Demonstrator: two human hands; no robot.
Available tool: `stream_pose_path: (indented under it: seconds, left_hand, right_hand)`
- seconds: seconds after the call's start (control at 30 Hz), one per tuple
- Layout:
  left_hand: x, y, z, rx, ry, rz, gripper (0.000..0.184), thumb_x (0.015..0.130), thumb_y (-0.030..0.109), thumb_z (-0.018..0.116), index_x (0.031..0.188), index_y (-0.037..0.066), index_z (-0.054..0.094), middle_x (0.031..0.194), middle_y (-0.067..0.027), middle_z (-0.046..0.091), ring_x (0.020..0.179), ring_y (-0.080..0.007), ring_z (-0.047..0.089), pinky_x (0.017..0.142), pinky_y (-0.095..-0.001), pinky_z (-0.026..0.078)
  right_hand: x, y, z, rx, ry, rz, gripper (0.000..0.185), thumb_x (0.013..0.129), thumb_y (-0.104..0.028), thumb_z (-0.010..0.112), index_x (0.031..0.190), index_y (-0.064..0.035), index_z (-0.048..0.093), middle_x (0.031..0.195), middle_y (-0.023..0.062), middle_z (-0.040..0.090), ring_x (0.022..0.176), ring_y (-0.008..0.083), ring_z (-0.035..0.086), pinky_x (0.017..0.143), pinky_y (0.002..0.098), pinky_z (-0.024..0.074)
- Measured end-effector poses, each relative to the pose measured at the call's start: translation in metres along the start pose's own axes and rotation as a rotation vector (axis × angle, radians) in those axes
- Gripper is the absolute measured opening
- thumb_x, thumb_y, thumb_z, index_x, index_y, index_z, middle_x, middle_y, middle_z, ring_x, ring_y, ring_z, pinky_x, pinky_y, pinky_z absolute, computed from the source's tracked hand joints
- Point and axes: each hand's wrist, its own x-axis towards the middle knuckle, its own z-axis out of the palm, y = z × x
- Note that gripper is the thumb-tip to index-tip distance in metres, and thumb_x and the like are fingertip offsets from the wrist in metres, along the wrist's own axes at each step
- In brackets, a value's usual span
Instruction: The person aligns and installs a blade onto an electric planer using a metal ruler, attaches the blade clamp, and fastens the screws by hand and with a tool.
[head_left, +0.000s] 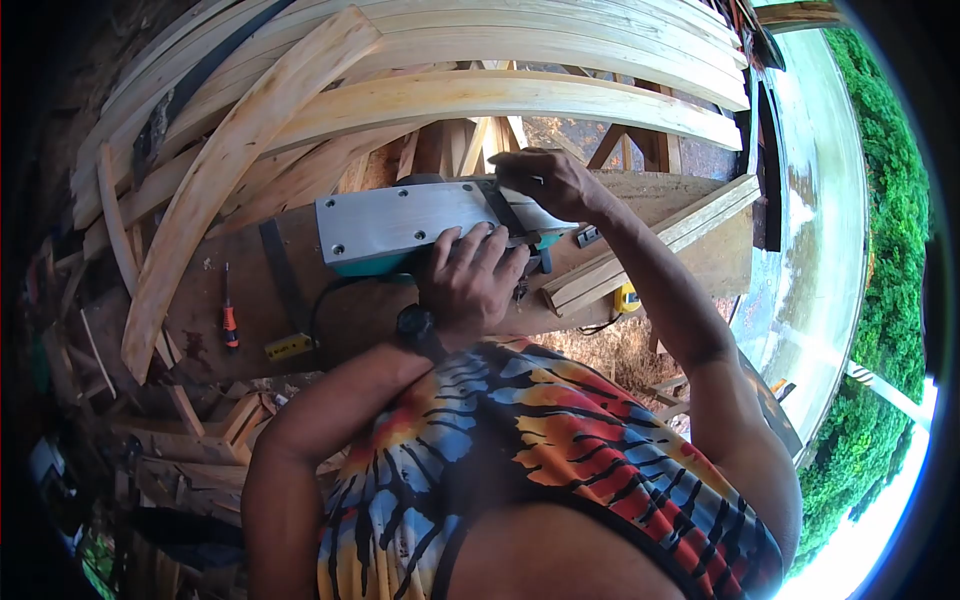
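An electric planer (375,225) with a teal body lies upside down on the workbench, its screwed metal sole facing up. My left hand (470,275), with a dark watch at the wrist, grips the planer's near side, fingers bent over the edge of the sole. At the planer's right end, beside the dark slot across the sole, my right hand (548,185) is closed with its fingers curled. What those fingers hold is hidden from this angle. A squared wooden batten (655,245) lies on the bench just right of the planer, under my right forearm.
On the brown bench (200,265) lie an orange-handled screwdriver (230,318) and a square-like tool with a yellow end (290,347). A yellow tape measure (626,298) sits by the batten. Long planks (450,45) are stacked beyond; a loose board (240,150) slants across the left. Offcuts (215,425) lie lower left.
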Motion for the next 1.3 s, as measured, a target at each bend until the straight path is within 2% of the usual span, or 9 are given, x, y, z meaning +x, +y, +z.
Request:
stream_pose_path:
  seconds: [0.1,0.23,0.63,0.73,0.83,0.9,0.93,1.03,1.3]
  left_hand:
    - [0.0,-0.001,0.0,-0.023,-0.004,-0.004,0.036,0.086,0.03,0.073,0.118,0.016,0.074,0.125,-0.0124,0.069,0.117,-0.0313,0.063,0.102,-0.0531,0.044]
    - [-0.001,-0.001,0.001,-0.018,-0.012,-0.006,0.037,0.086,0.03,0.074,0.12,0.015,0.073,0.126,-0.0128,0.069,0.118,-0.0316,0.063,0.103,-0.0532,0.044]
    - [0.0,0.0,-0.004,-0.019,-0.038,-0.004,0.041,0.085,0.031,0.077,0.122,0.016,0.073,0.127,-0.0124,0.068,0.119,-0.0313,0.063,0.104,-0.0531,0.043]
    - [0.0,0.0,-0.003,-0.017,-0.035,-0.006,0.04,0.085,0.031,0.077,0.122,0.016,0.073,0.127,-0.0123,0.068,0.119,-0.0312,0.063,0.104,-0.0531,0.043]
    - [0.0,0.0,-0.002,-0.01,-0.031,-0.009,0.038,0.086,0.032,0.075,0.121,0.016,0.073,0.126,-0.0118,0.068,0.118,-0.0308,0.063,0.103,-0.053,0.043]
    - [0.002,0.001,-0.003,0.001,-0.029,-0.014,0.037,0.087,0.032,0.073,0.121,0.016,0.073,0.125,-0.0114,0.068,0.118,-0.0303,0.063,0.103,-0.0528,0.043]
    - [0.001,0.001,-0.003,-0.002,-0.023,-0.014,0.037,0.088,0.032,0.072,0.121,0.016,0.073,0.125,-0.0111,0.067,0.117,-0.0301,0.063,0.103,-0.0526,0.044]
    - [0.002,0.001,-0.003,-0.01,-0.011,-0.005,0.036,0.088,0.031,0.069,0.121,0.017,0.074,0.124,-0.0105,0.067,0.116,-0.0297,0.064,0.102,-0.0522,0.044]
    - [0.001,0.001,-0.001,-0.005,0.0,-0.016,0.033,0.089,0.029,0.069,0.119,0.016,0.074,0.122,-0.0114,0.07,0.115,-0.0308,0.064,0.103,-0.0524,0.044]
  right_hand:
    - [-0.001,-0.007,-0.007,-0.016,-0.152,0.054,0.035,0.101,-0.022,0.067,0.132,-0.0079,0.069,0.112,0.0175,0.074,0.098,0.034,0.073,0.087,0.0422,0.0576]
    - [-0.001,-0.002,-0.006,0.028,-0.154,0.054,0.038,0.099,-0.018,0.068,0.135,-0.0082,0.068,0.112,0.018,0.073,0.101,0.0355,0.071,0.091,0.0446,0.0554]
    - [0.014,0.013,-0.018,0.0,-0.316,-0.16,0.038,0.099,-0.014,0.066,0.136,-0.0062,0.067,0.124,0.0189,0.072,0.105,0.0365,0.071,0.096,0.0459,0.0559]
    - [0.012,0.009,-0.016,0.079,-0.323,-0.065,0.036,0.102,-0.018,0.063,0.137,-0.0085,0.067,0.121,0.0185,0.072,0.102,0.0354,0.072,0.091,0.0449,0.0577]
    - [0.001,-0.014,-0.005,-0.009,-0.271,0.189,0.035,0.103,-0.018,0.057,0.135,-0.0095,0.067,0.111,0.0187,0.074,0.097,0.0354,0.074,0.085,0.046,0.0591]
    - [0.001,-0.02,0.008,-0.252,-0.149,0.042,0.027,0.101,-0.016,0.053,0.123,-0.0089,0.068,0.099,0.0186,0.075,0.089,0.0369,0.074,0.079,0.047,0.0593]
    - [0.002,-0.016,0.014,-0.302,-0.169,0.099,0.025,0.101,-0.015,0.053,0.12,-0.0087,0.068,0.099,0.0179,0.075,0.088,0.0371,0.074,0.079,0.0469,0.0592]
    - [0.001,-0.018,0.015,-0.336,-0.201,0.133,0.022,0.096,-0.016,0.062,0.111,-0.0043,0.072,0.112,0.0148,0.074,0.09,0.0339,0.074,0.082,0.0436,0.0605]
    - [0.001,-0.017,-0.005,-0.099,-0.108,0.006,0.028,0.103,-0.018,0.062,0.126,-0.0044,0.07,0.115,0.0161,0.072,0.102,0.0342,0.072,0.089,0.0424,0.0577]
